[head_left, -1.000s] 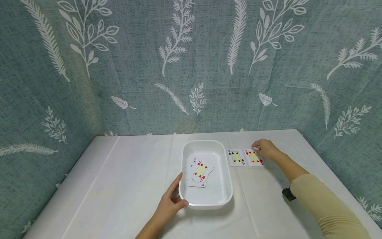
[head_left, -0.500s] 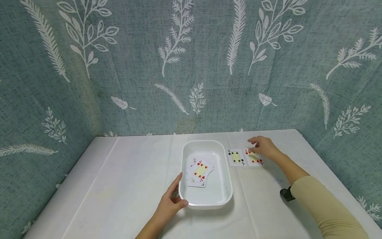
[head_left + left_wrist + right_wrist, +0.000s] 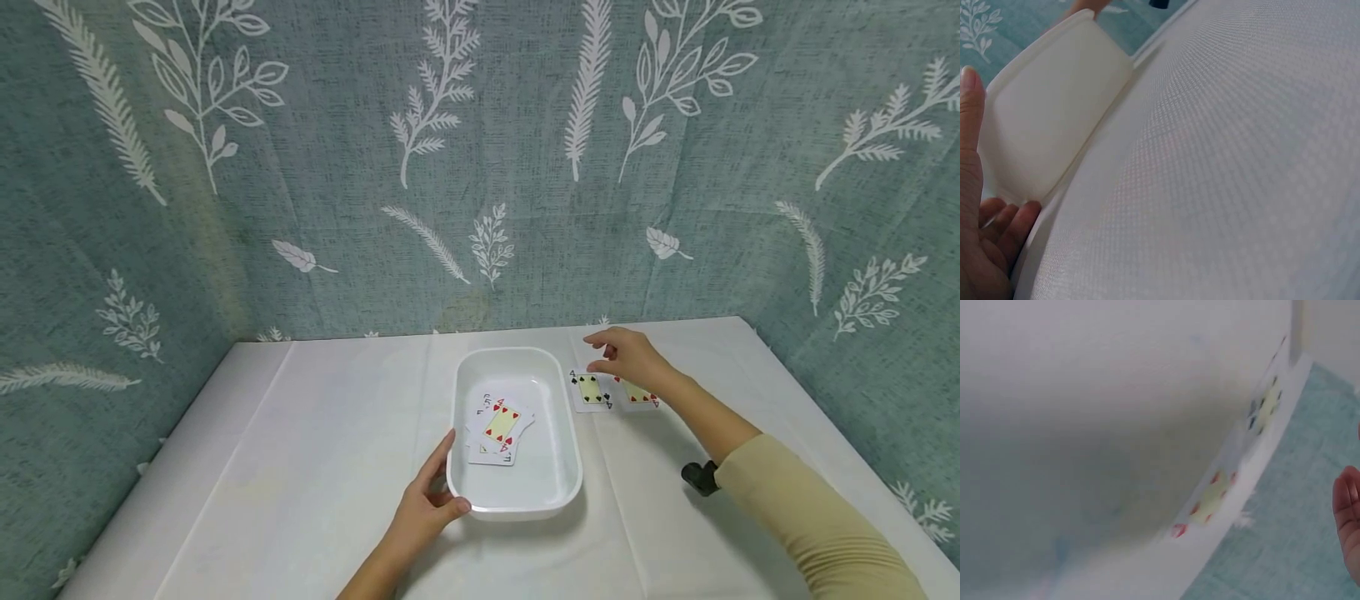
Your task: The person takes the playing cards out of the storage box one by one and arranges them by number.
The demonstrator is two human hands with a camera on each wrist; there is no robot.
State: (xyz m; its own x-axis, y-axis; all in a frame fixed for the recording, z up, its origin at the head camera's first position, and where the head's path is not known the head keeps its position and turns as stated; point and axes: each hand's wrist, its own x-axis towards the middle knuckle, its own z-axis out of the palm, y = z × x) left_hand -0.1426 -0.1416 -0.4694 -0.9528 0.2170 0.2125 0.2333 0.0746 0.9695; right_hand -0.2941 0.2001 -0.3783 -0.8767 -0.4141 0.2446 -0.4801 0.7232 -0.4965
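Observation:
My left hand (image 3: 423, 508) holds the white plastic tray (image 3: 551, 496) by its near left corner, thumb at the front rim and index finger along the side. In the left wrist view, curled fingers (image 3: 1016, 225) touch the tray's lower edge. Several playing cards lie overlapped inside it, a red four of hearts (image 3: 501, 425) on top. Right of the tray, a four of spades (image 3: 591, 392) lies face up beside another red-suited card (image 3: 639, 397). My right hand (image 3: 630, 358) hovers over these two, thumb and fingers apart, holding nothing, and partly covers the red one.
A white cloth (image 3: 322, 467) covers the table. Green leaf-patterned fabric (image 3: 337, 167) hangs behind and on both sides. A small black object (image 3: 700, 477) shows beside my right sleeve (image 3: 810, 508), apparently attached at the forearm.
My right hand has moved left from the red card toward the spades card, and its fingers have spread apart. The left hand stays on the tray, and the cards lie where they were.

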